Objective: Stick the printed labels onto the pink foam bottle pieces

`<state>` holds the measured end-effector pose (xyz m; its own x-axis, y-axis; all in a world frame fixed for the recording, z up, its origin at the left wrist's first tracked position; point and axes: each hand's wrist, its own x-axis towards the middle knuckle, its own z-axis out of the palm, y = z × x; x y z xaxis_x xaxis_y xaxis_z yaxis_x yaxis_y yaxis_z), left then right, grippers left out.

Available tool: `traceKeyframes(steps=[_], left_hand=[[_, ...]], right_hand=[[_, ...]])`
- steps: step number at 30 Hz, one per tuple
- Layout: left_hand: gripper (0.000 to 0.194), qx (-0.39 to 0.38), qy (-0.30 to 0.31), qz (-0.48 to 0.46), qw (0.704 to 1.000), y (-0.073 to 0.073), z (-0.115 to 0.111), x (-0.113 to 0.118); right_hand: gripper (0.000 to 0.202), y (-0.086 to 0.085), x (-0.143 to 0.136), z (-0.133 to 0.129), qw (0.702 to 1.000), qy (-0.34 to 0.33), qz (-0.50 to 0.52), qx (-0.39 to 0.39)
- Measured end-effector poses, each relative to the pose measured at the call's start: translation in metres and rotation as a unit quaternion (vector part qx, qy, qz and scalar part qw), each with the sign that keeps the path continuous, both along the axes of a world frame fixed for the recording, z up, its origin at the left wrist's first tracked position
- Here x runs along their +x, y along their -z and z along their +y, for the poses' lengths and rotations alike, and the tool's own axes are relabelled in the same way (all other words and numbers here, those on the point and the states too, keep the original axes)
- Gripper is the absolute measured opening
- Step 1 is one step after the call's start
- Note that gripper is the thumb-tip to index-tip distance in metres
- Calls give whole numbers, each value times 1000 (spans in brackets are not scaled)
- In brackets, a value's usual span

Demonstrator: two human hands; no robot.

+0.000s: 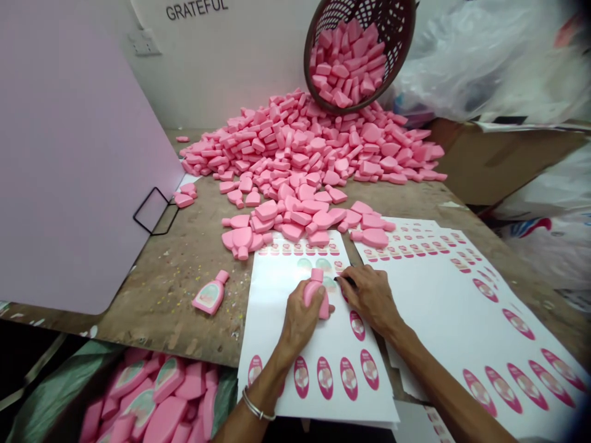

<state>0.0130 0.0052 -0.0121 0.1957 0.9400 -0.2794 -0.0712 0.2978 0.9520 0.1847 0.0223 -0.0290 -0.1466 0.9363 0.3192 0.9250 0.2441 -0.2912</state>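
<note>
My left hand [297, 319] is closed around a small pink plastic bottle [316, 276], held upright with its neck toward the far side. Beneath it lies a white sheet of stickers [318, 335] with oval magenta labels, a row of small labels and a few pale green ones. My right hand [370, 299] rests at the sheet's right edge, fingers pinched beside a pale green sticker [329, 283]. Something small and dark shows at those fingertips, too little to name. Left of the sheet, a pink bottle with a label [210, 294] lies on the wooden table [184, 252].
A large heap of pink bottles [295, 144] covers the back, under a tipped brown basket [318, 101] of more. More sticker sheets [425, 289] lie at right. A lilac board [78, 160] stands left. Below the table edge, a green sack [60, 384] holds labelled bottles.
</note>
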Motion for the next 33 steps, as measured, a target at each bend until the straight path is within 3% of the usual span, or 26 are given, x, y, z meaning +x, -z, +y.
traceKeyframes(steps=[5, 10, 13, 18, 23, 28, 33], left_hand=[[41, 3, 8, -5, 1000, -1, 1, -3], [41, 0, 15, -20, 1000, 1, 0, -4], [42, -7, 16, -19, 1000, 0, 1, -4], [40, -1, 23, -19, 1000, 0, 2, -4], [42, 3, 29, -23, 999, 2, 3, -5], [43, -4, 32, -25, 999, 1, 3, -6], [42, 0, 35, -31, 999, 2, 3, -6]], right_hand=[[18, -2, -3, 0, 996, -31, 67, -43], [17, 0, -3, -2, 999, 11, 30, 6], [19, 1, 0, -1, 1000, 8, 7, -3], [17, 6, 3, 2, 998, 11, 60, -29], [17, 10, 4, 2, 996, 16, 82, -8], [16, 8, 3, -1, 999, 15, 21, 23], [15, 5, -3, 0, 1000, 24, 9, 5]])
